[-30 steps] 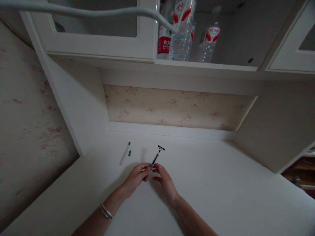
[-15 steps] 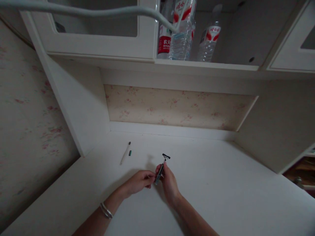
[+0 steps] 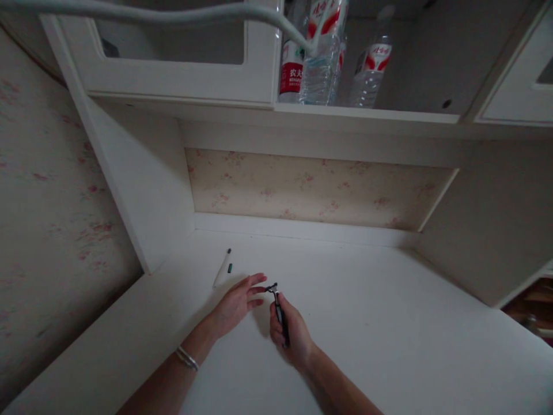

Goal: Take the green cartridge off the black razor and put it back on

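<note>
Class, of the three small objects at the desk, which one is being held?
The dark-handled razor, gripped in the right hand; the toothbrush-like white stick and the short green piece both lie on the white desk.

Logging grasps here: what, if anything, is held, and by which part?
The right hand holds a shaving razor by its handle. The left hand is open beside the razor's head; contact there is unclear.

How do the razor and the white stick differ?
The razor is mostly dark, while the white stick is pale except for its dark tip. The razor is held in the right hand; the white stick lies on the table. The razor's head sits crosswise; the white stick's tip is narrow. Both are long and slim.
</note>
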A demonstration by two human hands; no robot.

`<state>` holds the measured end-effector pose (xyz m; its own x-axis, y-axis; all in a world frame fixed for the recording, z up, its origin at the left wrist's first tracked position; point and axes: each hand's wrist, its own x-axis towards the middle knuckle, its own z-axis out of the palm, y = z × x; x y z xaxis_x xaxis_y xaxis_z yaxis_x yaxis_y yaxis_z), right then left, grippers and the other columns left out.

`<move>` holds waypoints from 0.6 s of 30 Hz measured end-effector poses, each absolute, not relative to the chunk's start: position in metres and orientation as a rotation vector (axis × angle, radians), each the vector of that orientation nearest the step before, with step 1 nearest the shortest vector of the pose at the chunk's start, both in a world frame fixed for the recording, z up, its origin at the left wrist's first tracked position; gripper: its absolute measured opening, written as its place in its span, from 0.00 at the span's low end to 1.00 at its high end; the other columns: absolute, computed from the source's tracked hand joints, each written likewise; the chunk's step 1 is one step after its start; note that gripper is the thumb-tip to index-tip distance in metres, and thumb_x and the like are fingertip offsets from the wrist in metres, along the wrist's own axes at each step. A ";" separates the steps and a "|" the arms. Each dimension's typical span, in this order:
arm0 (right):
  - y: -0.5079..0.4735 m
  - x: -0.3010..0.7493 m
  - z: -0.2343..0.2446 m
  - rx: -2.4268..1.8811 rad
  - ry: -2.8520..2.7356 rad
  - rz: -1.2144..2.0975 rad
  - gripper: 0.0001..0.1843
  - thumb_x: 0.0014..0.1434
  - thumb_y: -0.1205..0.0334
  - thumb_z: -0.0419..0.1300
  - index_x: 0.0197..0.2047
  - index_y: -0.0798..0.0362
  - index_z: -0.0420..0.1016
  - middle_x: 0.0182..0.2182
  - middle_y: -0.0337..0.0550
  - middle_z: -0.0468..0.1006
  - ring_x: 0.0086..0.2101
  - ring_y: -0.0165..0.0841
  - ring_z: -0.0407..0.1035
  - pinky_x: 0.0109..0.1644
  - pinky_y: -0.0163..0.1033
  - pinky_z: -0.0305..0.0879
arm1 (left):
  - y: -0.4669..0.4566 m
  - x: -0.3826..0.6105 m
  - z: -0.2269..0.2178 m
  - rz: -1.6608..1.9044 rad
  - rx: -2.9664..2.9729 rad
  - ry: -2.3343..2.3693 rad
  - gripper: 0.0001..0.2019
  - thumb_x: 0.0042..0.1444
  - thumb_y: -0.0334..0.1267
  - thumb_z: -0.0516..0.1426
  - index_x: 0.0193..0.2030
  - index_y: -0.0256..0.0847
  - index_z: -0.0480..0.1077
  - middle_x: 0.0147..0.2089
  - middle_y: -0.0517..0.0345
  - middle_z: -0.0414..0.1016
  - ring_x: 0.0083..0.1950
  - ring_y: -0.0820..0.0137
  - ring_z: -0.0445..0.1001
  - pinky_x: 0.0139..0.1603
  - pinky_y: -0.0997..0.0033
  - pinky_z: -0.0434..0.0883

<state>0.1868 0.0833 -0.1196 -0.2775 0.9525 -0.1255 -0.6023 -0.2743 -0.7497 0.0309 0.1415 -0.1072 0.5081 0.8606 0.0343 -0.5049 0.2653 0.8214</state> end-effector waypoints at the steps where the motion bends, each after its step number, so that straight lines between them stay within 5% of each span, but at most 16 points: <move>1: 0.083 0.186 -0.120 -0.707 -0.728 1.776 0.25 0.56 0.40 0.58 0.26 0.55 0.64 0.14 0.30 0.56 0.12 0.21 0.44 0.14 0.28 0.39 | 0.141 0.031 -0.108 0.958 0.896 0.432 0.16 0.61 0.43 0.53 0.53 0.38 0.68 0.60 0.45 0.61 0.56 0.61 0.64 0.50 0.64 0.65; 8: 0.080 0.183 -0.120 -0.676 -0.799 1.711 0.20 0.60 0.44 0.56 0.32 0.55 0.66 0.15 0.33 0.63 0.12 0.23 0.50 0.13 0.28 0.45 | 0.138 0.032 -0.112 0.887 0.929 0.303 0.15 0.61 0.39 0.53 0.52 0.34 0.69 0.52 0.42 0.70 0.49 0.61 0.69 0.51 0.58 0.63; 18: 0.078 0.185 -0.119 -0.589 -0.790 1.848 0.19 0.62 0.47 0.53 0.32 0.55 0.66 0.14 0.32 0.62 0.10 0.22 0.48 0.12 0.28 0.43 | 0.131 0.034 -0.109 0.836 0.960 0.321 0.17 0.58 0.37 0.57 0.54 0.37 0.68 0.56 0.44 0.66 0.50 0.63 0.67 0.48 0.63 0.64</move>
<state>0.1847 0.0776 -0.1186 -0.3815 0.9233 -0.0454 -0.6054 -0.2867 -0.7425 0.0336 0.1315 -0.1087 0.6532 0.7491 0.1106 -0.4827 0.2994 0.8230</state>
